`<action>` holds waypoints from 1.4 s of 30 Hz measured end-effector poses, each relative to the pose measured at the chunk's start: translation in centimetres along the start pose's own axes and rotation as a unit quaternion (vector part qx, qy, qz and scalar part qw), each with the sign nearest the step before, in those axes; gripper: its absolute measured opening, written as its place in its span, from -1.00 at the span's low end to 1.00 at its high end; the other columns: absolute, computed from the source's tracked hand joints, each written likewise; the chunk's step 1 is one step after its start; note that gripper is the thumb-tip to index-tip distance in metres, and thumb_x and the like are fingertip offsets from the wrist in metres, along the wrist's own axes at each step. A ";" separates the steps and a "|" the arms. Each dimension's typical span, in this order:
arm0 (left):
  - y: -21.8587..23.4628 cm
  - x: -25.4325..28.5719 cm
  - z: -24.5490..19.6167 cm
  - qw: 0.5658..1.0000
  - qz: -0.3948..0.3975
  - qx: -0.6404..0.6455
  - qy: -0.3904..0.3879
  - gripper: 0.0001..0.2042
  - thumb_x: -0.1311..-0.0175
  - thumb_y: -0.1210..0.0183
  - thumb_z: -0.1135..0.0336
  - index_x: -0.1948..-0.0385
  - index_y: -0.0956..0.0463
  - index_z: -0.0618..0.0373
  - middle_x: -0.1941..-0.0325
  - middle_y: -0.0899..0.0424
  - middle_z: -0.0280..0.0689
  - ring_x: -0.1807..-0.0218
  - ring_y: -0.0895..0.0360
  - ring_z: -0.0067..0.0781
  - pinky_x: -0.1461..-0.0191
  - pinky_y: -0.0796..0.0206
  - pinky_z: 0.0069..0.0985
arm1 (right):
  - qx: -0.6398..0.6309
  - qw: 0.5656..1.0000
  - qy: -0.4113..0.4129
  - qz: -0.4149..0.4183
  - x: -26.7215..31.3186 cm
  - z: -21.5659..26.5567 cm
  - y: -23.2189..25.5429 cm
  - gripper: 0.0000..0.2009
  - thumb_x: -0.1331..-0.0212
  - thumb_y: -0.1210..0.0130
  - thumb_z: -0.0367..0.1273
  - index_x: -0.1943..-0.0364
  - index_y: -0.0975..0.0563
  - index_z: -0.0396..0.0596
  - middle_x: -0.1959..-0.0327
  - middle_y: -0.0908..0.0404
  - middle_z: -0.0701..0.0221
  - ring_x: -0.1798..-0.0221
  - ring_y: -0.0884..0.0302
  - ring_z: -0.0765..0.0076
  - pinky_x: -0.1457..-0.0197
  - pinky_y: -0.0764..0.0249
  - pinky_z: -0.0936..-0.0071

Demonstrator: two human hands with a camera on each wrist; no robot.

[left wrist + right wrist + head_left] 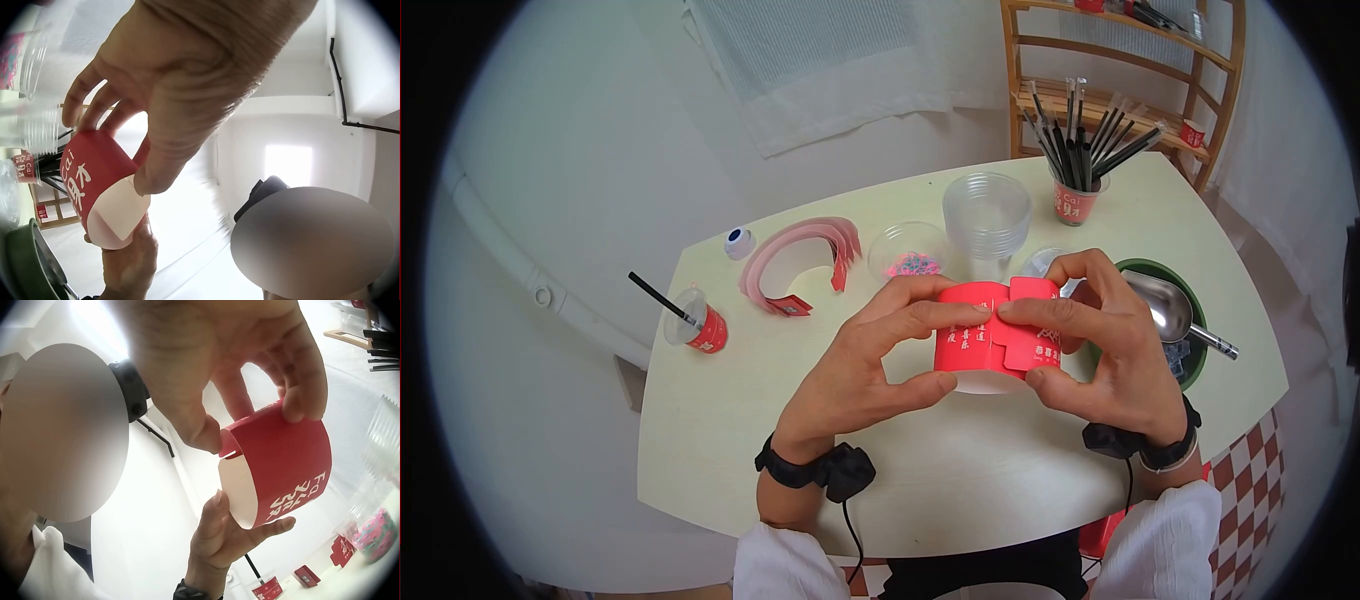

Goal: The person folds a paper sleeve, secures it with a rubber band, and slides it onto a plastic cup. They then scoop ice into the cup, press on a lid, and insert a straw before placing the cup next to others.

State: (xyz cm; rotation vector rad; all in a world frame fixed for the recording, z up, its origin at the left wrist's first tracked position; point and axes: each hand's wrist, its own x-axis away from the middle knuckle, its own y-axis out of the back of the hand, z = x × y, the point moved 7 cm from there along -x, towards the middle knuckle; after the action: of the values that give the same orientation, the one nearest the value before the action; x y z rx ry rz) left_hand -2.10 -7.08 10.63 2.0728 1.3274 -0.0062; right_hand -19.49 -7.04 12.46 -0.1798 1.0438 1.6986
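A red paper cup sleeve point(953, 345) with white lettering is bent into a ring above the table, held between both hands. My left hand point(855, 375) holds its left side, index finger along the outside and thumb near the lower edge. My right hand point(1120, 350) grips the right side, its index finger pressing where a notched end flap overlaps the other end. The sleeve's pale inner face shows in the left wrist view, below the left thumb. From the right wrist, the ring point(290, 459) appears hollow, with a slit by the right thumb.
Behind the hands stand stacked clear plastic cups point(987, 215), a tub of pink bits point(912, 262) and a cup of black straws point(1075, 205). More sleeves point(800, 235) curve at left, near a drink cup point(712, 330). A green bowl point(1195, 370) with a metal scoop point(1165, 305) sits right.
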 end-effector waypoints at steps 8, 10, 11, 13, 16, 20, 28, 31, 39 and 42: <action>0.0 0.0 -0.1 1.000 -0.001 0.012 0.014 -0.51 0.14 -0.23 0.40 0.00 -0.54 0.02 -0.13 -0.37 -0.19 -0.14 -0.35 -0.28 -0.21 -0.19 -0.33 | -0.002 1.000 -0.009 0.000 0.0 -0.1 -0.1 -0.58 0.31 -0.21 -0.41 0.17 -0.63 0.04 0.22 -0.39 0.29 0.45 -0.38 0.40 0.42 -0.39 0.54; 0.0 0.0 -0.1 1.000 0.002 0.009 0.005 -0.51 0.14 -0.23 0.41 0.01 -0.54 0.02 -0.13 -0.38 -0.18 -0.14 -0.35 -0.28 -0.21 -0.19 -0.33 | 0.006 1.000 -0.005 0.001 0.0 0.0 -0.1 -0.58 0.32 -0.21 -0.40 0.18 -0.64 0.05 0.22 -0.40 0.29 0.45 -0.38 0.39 0.42 -0.38 0.54; 0.0 0.0 -0.2 1.000 0.006 0.009 0.002 -0.52 0.14 -0.23 0.41 0.01 -0.54 0.02 -0.13 -0.38 -0.17 -0.14 -0.35 -0.28 -0.21 -0.19 -0.33 | 0.009 1.000 -0.003 0.002 0.0 0.0 -0.1 -0.58 0.32 -0.21 -0.39 0.18 -0.64 0.05 0.22 -0.40 0.29 0.45 -0.37 0.39 0.42 -0.37 0.54; 0.0 0.0 -0.2 1.000 0.010 0.005 -0.005 -0.52 0.14 -0.23 0.42 0.02 -0.55 0.02 -0.12 -0.39 -0.17 -0.14 -0.35 -0.27 -0.21 -0.19 -0.32 | 0.018 1.000 0.003 0.004 0.1 0.0 0.0 -0.58 0.33 -0.21 -0.38 0.19 -0.64 0.06 0.22 -0.40 0.29 0.45 -0.37 0.39 0.43 -0.36 0.54; 0.0 0.1 -0.3 1.000 0.011 0.000 -0.009 -0.52 0.15 -0.23 0.41 0.02 -0.55 0.02 -0.11 -0.40 -0.16 -0.13 -0.36 -0.27 -0.20 -0.20 -0.32 | 0.024 1.000 0.007 0.004 0.1 0.1 0.0 -0.58 0.34 -0.21 -0.37 0.20 -0.64 0.06 0.23 -0.41 0.29 0.45 -0.37 0.39 0.43 -0.36 0.54; -0.1 0.1 -0.3 1.000 0.008 0.009 0.000 -0.52 0.16 -0.23 0.39 0.03 -0.55 0.02 -0.11 -0.40 -0.17 -0.10 -0.37 -0.28 -0.17 -0.22 -0.34 | 0.022 1.000 0.000 0.011 0.1 0.3 0.0 -0.59 0.34 -0.21 -0.37 0.21 -0.64 0.07 0.24 -0.40 0.30 0.44 -0.37 0.37 0.43 -0.36 0.53; 0.0 0.1 0.1 1.000 0.004 0.005 0.010 -0.50 0.19 -0.23 0.39 0.03 -0.55 0.02 -0.12 -0.41 -0.22 -0.07 -0.39 -0.34 -0.11 -0.27 -0.38 | 0.032 0.999 0.013 0.013 0.2 0.2 -0.2 -0.59 0.32 -0.23 -0.36 0.19 -0.63 0.06 0.24 -0.40 0.28 0.44 -0.40 0.37 0.43 -0.38 0.52; 0.1 0.1 0.5 1.000 0.001 0.007 0.013 -0.50 0.19 -0.23 0.40 0.03 -0.56 0.02 -0.12 -0.41 -0.23 -0.06 -0.40 -0.36 -0.08 -0.30 -0.41 | 0.021 1.000 0.004 0.013 0.2 0.1 -0.3 -0.59 0.31 -0.23 -0.35 0.18 -0.62 0.07 0.22 -0.40 0.27 0.46 -0.42 0.36 0.41 -0.41 0.51; 0.1 0.1 0.5 0.999 -0.012 0.026 0.039 -0.47 0.20 -0.25 0.45 0.00 -0.52 0.03 -0.12 -0.44 -0.26 -0.10 -0.40 -0.40 -0.06 -0.33 -0.45 | 0.007 0.999 -0.011 0.043 0.1 0.0 -0.8 -0.53 0.28 -0.25 -0.36 0.09 -0.58 -0.01 0.17 -0.42 0.28 0.33 -0.49 0.38 0.31 -0.49 0.54; 0.1 0.1 0.3 0.999 -0.009 0.003 0.034 -0.41 0.20 -0.26 0.44 -0.06 -0.46 0.03 -0.12 -0.45 -0.29 -0.12 -0.40 -0.40 -0.06 -0.33 -0.45 | 0.002 0.999 -0.024 0.043 0.0 0.0 -0.8 -0.49 0.23 -0.27 -0.32 0.02 -0.52 -0.01 0.18 -0.44 0.24 0.34 -0.55 0.26 0.27 -0.50 0.43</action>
State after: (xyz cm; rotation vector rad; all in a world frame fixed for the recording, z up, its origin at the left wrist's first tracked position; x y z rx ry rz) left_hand -1.85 -7.14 10.42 2.0827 1.3883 0.0513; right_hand -18.84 -7.05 12.07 -0.0929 1.0321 1.7688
